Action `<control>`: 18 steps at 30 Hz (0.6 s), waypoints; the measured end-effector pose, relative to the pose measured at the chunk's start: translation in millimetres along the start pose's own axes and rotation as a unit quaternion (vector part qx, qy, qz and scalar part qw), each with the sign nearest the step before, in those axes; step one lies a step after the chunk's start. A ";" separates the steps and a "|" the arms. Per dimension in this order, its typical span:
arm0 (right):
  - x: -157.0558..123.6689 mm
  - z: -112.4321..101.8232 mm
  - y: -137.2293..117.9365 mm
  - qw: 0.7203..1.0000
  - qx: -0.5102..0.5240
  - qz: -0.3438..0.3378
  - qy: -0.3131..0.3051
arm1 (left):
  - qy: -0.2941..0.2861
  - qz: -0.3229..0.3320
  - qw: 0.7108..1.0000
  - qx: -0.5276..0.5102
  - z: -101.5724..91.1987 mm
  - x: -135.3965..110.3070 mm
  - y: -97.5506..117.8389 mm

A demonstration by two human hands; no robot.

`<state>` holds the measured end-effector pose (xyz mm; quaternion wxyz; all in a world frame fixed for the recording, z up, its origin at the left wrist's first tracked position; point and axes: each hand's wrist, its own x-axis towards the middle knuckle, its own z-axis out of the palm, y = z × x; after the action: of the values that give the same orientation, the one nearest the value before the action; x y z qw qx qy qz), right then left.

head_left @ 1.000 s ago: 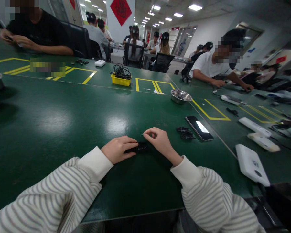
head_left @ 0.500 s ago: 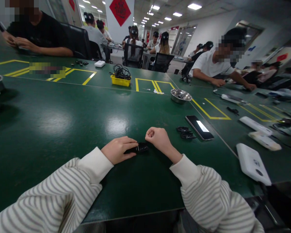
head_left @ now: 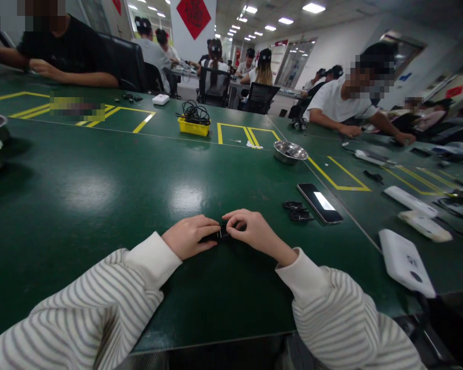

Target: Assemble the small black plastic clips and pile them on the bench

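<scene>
Green tabletop (head_left: pixel 100 195) marked with yellow lines fills most of the frame, in a bright office where other people sit working at the top. Low in the centre, the person's left hand (head_left: pixel 189 240) lies knuckles-up on the surface, its fingers curled together and pressing a small black part (head_left: pixel 220 234) down against the table. The right hand (head_left: pixel 254 232) meets it from the right, thumb and forefinger pinched together on the part's right end; whether they hold anything else is too small to tell. Right of the hands lie loose black pieces (head_left: pixel 298 211) just beside a dark phone (head_left: pixel 319 203). A steel bowl (head_left: pixel 290 152) sits further up, and a white device (head_left: pixel 406 262) lies at the lower right.
</scene>
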<state>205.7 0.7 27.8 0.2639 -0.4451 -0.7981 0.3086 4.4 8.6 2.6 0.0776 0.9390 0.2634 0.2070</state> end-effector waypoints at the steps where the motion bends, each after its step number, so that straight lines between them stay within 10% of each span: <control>1: -0.2 0.7 -0.5 1.000 -0.013 -0.007 -0.010 | 0.003 0.003 1.000 0.002 0.5 -0.2 -0.4; 18: -0.7 5.6 -4.5 0.997 -0.066 -0.024 -0.012 | -0.014 -0.002 0.999 0.044 2.9 -3.2 -1.8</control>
<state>199.6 -3.3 27.3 0.2315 -0.4384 -0.8304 0.2543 2.3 8.3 -1.7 0.0406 0.9437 0.2734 0.1819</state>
